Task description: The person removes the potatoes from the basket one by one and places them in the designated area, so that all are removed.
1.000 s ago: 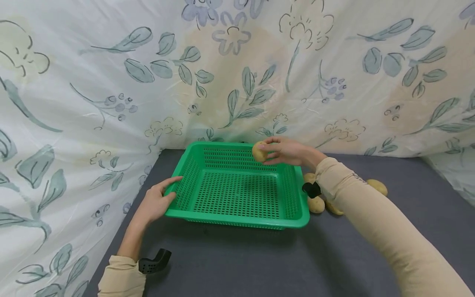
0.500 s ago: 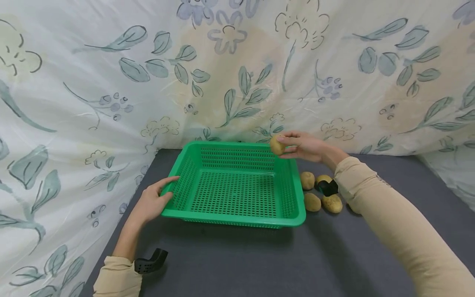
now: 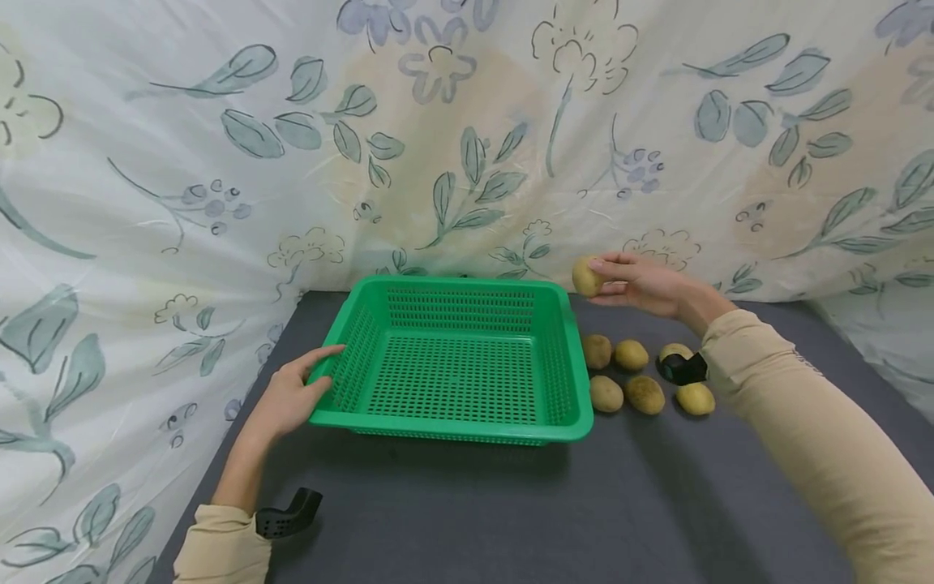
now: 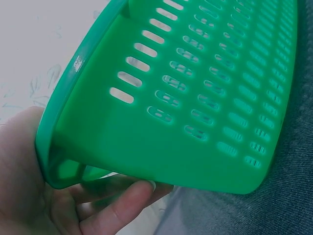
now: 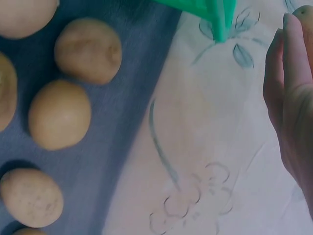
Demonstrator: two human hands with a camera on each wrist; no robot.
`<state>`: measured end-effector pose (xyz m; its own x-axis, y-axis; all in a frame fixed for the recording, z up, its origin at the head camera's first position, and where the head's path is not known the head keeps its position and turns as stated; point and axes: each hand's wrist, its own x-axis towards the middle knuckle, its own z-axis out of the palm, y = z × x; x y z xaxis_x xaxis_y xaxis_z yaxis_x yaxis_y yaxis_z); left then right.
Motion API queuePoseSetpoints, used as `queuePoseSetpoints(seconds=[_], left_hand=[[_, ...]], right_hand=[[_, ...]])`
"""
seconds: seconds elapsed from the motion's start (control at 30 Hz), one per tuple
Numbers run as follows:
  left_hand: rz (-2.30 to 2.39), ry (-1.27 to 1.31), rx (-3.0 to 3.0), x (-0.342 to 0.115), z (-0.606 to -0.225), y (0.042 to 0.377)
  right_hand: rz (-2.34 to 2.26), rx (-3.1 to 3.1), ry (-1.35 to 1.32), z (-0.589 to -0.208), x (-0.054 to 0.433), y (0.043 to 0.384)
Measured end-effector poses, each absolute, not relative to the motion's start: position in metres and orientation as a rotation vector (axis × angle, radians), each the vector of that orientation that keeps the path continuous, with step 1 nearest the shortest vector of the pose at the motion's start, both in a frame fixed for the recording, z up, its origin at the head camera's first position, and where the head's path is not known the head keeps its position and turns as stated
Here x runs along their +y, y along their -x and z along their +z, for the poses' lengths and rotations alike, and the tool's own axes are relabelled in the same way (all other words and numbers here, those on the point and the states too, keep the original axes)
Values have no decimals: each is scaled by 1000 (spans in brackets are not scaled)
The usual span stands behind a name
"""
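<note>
A green perforated plastic basket [image 3: 452,377] stands on the dark cloth, and its inside shows no items. My left hand [image 3: 293,396] grips the basket's left rim. In the left wrist view the thumb and fingers [image 4: 120,208] are curled at the rim's edge. Past the basket's far right corner, my right hand [image 3: 645,284] pinches a potato [image 3: 587,276] in the air. Only a sliver of that potato [image 5: 307,29] shows in the right wrist view, behind the fingers. Several potatoes [image 3: 645,395] lie in two rows on the cloth, right of the basket.
A dark grey cloth [image 3: 467,511] covers the table. Behind and at the left hangs a white curtain [image 3: 467,122] with painted flowers and leaves. The nearest potatoes [image 3: 606,394] lie close against the basket's right side.
My right hand has moved right with the potato, from over the basket to beyond its right rim. More of the potatoes on the cloth now show. My left hand stays at the left rim.
</note>
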<state>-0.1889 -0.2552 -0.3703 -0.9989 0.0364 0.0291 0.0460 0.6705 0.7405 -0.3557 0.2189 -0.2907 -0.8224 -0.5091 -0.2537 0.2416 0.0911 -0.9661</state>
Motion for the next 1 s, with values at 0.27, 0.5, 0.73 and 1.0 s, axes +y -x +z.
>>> queuePoseSetpoints(seconds=[0.27, 0.5, 0.73, 1.0], left_hand=[[-1257, 66, -2863, -254, -371, 190], [-1249, 70, -2861, -255, -371, 190], [-1248, 72, -2866, -255, -370, 189], [-1243, 62, -2873, -255, -369, 189]], right_hand=[[-1765, 1883, 272, -303, 246, 356], [-1720, 1944, 253, -314, 263, 353], [-1666, 1974, 280, -323, 282, 351], [-1570, 2022, 198, -333, 303, 345]])
